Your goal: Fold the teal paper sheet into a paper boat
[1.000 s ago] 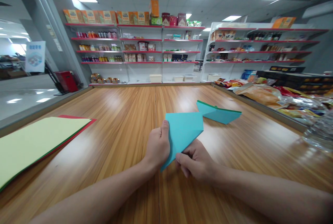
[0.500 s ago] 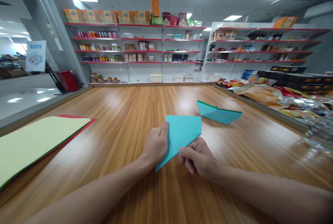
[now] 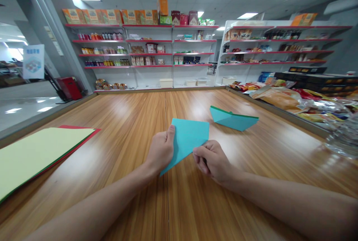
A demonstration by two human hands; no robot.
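Note:
A folded sheet of turquoise paper (image 3: 188,136) is held up over the wooden table, its pointed corner toward me at lower left. My left hand (image 3: 162,147) grips its left edge, thumb on the front face and the other fingers hidden behind. With fingers curled, my right hand (image 3: 209,159) pinches the slanting lower right edge between thumb and forefinger. Beyond the right hand, a folded paper boat (image 3: 235,119), turquoise with a green upper rim, rests on the table.
At left on the table (image 3: 131,114) lies a stack of coloured paper (image 3: 47,147), pale yellow on top with green and red edges showing. Clear plastic containers (image 3: 344,140) stand at the right edge. Snack packets (image 3: 279,97) lie beyond the table's right rim; stocked shelves (image 3: 148,52) stand behind.
Both hands and the turquoise paper have shifted a little left in view. My right hand's pinch sits slightly farther along the paper's slanting edge, nearer its right corner. The camera has moved slightly.

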